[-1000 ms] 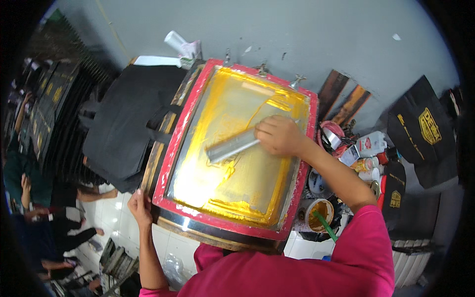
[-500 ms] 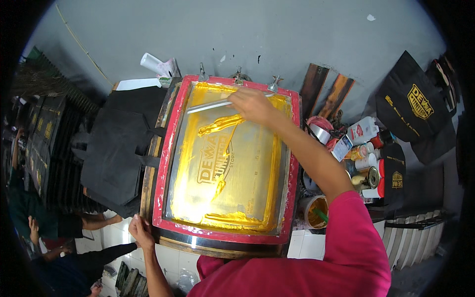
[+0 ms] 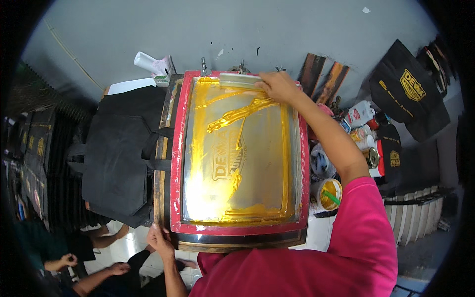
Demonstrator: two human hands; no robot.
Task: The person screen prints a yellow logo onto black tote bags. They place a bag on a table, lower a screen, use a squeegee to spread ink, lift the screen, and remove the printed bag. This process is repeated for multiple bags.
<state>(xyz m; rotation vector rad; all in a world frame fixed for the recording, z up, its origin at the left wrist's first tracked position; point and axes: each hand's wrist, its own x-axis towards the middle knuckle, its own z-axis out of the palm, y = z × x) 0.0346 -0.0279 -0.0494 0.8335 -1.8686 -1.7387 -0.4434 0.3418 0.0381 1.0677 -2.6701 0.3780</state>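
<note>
A screen printing frame [image 3: 175, 163] with a red border lies in front of me. Yellow ink [image 3: 240, 115] streaks its mesh [image 3: 267, 163], and a logo shows through. At the far side my right hand [image 3: 279, 87] grips the right end of a squeegee [image 3: 239, 79]. The squeegee lies nearly parallel to the frame's far edge. My left hand [image 3: 161, 240] is curled by the frame's near left corner, at the edge of the wooden board [image 3: 190, 244] under it. What its fingers hold there is hidden.
Black fabric bags [image 3: 116, 163] are stacked at the left. To the right stand an ink tub [image 3: 338, 189] with a green stick [image 3: 330, 197] and several cans and bottles [image 3: 371, 158]. Metal clamps [image 3: 203, 66] stand behind the frame. Other people's arms [image 3: 101, 273] show at lower left.
My right hand has carried the squeegee toward the far edge and turned it almost level. My left hand stays by the near left corner. The whole view has shifted slightly.
</note>
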